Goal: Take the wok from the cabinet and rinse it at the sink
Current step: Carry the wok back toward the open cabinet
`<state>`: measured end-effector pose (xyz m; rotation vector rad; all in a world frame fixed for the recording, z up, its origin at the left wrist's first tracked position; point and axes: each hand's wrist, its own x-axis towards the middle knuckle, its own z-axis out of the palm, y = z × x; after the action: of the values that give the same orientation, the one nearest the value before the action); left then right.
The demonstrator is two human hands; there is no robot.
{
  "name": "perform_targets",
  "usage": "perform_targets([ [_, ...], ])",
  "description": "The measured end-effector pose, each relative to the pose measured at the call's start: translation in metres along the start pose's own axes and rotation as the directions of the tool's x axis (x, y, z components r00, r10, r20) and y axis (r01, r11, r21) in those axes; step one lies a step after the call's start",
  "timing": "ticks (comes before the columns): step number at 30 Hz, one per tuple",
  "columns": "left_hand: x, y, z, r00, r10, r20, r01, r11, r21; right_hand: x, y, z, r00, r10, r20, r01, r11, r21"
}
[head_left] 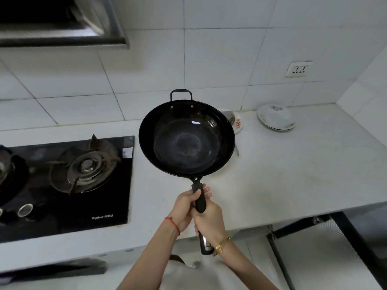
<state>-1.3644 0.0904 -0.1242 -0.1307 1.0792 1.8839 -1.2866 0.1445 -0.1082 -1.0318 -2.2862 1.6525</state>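
Black glossy wok (186, 141), both hands gripping its long handle.

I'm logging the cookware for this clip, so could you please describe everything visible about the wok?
The wok is black, round and looks like dark metal, with a glossy, empty bowl. A small loop handle sits on its far rim; a long black handle points toward the person. It is held in the air above the white counter, just right of the gas stove. The left hand and right hand both grip the long handle.
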Motion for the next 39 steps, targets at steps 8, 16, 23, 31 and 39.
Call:
perform_targets([
  [8, 0.02, 0.023, -0.036, 0.999, -0.024, -0.03, 0.023, 0.999, -0.025, 0.025, -0.008, 0.034, 0.998, 0.026, 0.064, -0.028, 0.999, 0.024],
  [16, 0.033, 0.037, -0.063, 0.998, -0.061, -0.01, 0.061, 0.998, -0.025, 0.045, -0.005, 0.067, 0.994, 0.085, 0.073, -0.087, 0.996, 0.013],
  [23, 0.041, 0.04, -0.079, 0.995, -0.093, -0.019, 0.093, 0.996, -0.003, 0.05, -0.003, 0.082, 0.992, 0.11, 0.064, -0.114, 0.992, 0.048],
  [31, 0.047, 0.041, -0.087, 0.992, -0.128, -0.018, 0.127, 0.992, -0.013, 0.053, 0.001, 0.09, 0.985, 0.16, 0.062, -0.163, 0.985, 0.063],
  [39, 0.05, 0.04, -0.09, 0.989, -0.144, -0.027, 0.143, 0.989, -0.046, 0.056, 0.004, 0.092, 0.985, 0.157, 0.068, -0.157, 0.988, 0.0],
])
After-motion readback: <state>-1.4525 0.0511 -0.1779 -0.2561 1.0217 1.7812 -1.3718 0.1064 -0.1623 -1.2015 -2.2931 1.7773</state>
